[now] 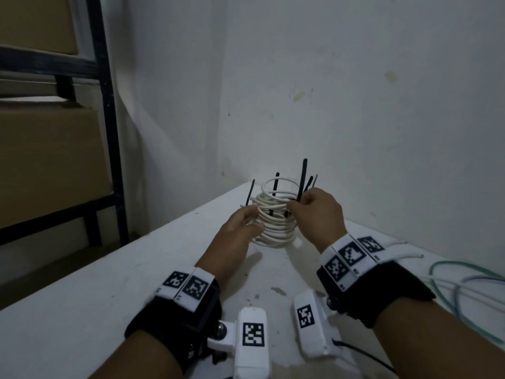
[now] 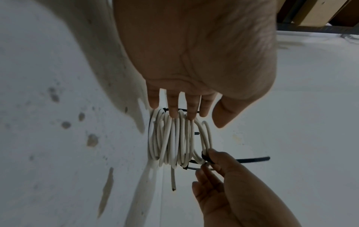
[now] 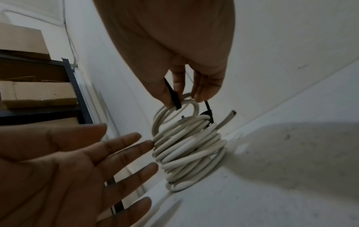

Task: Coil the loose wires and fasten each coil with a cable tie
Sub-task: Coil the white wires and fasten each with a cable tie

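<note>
A white wire coil (image 1: 274, 214) stands on end near the far corner of the white worktop (image 1: 82, 310), its loops stacked loosely one above another and its bottom loop resting on the surface. Several black cable ties (image 1: 302, 181) stick up around and through the coil, their tails pointing upward.

The left hand (image 1: 240, 224) is beside the coil's left flank with fingers (image 3: 124, 147) straight and spread; in the left wrist view the fingertips touch the outer loops, holding nothing. The right hand (image 1: 317, 212) is at the coil's upper right side, its thumb and fingers (image 3: 205, 86) curled and pinching one black cable tie that runs around the top loops. A cut end of the white wire (image 3: 226, 119) juts out from the coil near that tie.

More loose wires (image 1: 464, 285), greenish and bluish, lie in slack loops toward the right edge of the worktop, well apart from the coil. Beyond the left edge stands a dark metal shelf (image 1: 106, 119) holding cardboard boxes (image 1: 49, 165). White walls (image 1: 355, 91) meet behind the corner.
</note>
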Motion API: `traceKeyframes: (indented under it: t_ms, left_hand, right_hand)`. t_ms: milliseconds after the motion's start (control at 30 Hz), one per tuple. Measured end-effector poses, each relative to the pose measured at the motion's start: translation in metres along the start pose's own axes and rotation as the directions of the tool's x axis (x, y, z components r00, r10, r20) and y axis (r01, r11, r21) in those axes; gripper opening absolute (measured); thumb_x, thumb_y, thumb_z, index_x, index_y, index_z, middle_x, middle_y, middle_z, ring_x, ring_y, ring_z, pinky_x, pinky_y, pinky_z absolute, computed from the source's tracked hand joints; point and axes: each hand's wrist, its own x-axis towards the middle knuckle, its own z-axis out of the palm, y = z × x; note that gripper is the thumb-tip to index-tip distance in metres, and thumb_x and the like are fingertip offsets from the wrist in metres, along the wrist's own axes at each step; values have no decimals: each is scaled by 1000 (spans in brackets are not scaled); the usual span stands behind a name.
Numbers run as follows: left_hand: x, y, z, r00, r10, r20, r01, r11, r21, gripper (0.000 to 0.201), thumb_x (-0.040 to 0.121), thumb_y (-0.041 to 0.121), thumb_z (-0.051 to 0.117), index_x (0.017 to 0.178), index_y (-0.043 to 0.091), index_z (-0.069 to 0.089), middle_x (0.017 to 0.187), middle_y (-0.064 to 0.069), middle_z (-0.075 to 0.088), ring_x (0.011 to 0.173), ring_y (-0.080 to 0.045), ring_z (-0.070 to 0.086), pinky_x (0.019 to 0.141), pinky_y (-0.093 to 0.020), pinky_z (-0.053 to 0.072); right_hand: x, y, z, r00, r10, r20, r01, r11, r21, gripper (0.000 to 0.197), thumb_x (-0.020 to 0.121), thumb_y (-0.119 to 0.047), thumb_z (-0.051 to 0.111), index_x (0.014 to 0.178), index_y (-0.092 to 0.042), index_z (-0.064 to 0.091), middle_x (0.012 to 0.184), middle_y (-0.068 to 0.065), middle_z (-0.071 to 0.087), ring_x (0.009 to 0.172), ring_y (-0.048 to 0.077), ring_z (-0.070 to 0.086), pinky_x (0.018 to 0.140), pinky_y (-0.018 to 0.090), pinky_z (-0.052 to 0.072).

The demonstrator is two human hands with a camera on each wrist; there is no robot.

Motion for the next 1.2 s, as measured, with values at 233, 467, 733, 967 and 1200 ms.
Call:
traceKeyframes:
  t_ms: [233, 467, 733, 967, 1200]
  left_hand:
    - [0, 0, 0, 1000, -2, 2, 2, 1000, 12, 36, 92, 8, 50, 125, 23, 55, 120, 12, 58, 104, 1, 52, 74, -15, 37]
    - [1, -2, 0, 1000, -25, -10, 25, 999, 21, 37, 91, 13, 54, 127, 25, 55, 121, 12, 55, 107, -4, 51, 79, -19, 38]
    - [1, -4, 0, 1000, -14, -6, 14, 999, 32, 36, 92, 14, 55, 126, 26, 55, 121, 11, 55, 107, -5, 51, 80, -19, 38]
    - [1, -4, 0, 1000, -31, 1, 31, 999, 28, 34, 92, 16, 55, 124, 27, 57, 126, 4, 58, 112, -10, 53, 83, -23, 38]
    - [1, -4, -1, 1000, -12, -3, 12, 998, 54, 37, 91, 15, 56, 126, 26, 55, 121, 9, 57, 105, -5, 52, 81, -21, 39]
  right_hand:
    - [-2, 4, -6, 989, -86, 118, 103, 984, -147, 24, 87, -21, 57, 85, 0, 69, 86, 13, 69, 82, 25, 61, 58, 28, 30]
    - [1, 1, -9, 989, -120, 83, 131, 981, -145, 24, 91, -25, 57, 90, -5, 71, 92, 9, 70, 77, 18, 56, 52, 18, 32]
    - [0, -1, -5, 980, -146, 139, 174, 961, -217, 25, 85, -23, 63, 78, 0, 70, 78, 10, 69, 73, 21, 61, 52, 13, 32]
    - [-3, -14, 0, 969, -162, 187, 216, 923, -317, 25, 87, -28, 63, 66, -16, 54, 65, -1, 52, 68, 14, 50, 55, 25, 31]
    - [-3, -11, -4, 968, -144, 206, 213, 904, -371, 20, 86, -26, 62, 73, -12, 59, 69, 1, 51, 71, 14, 49, 48, 20, 25]
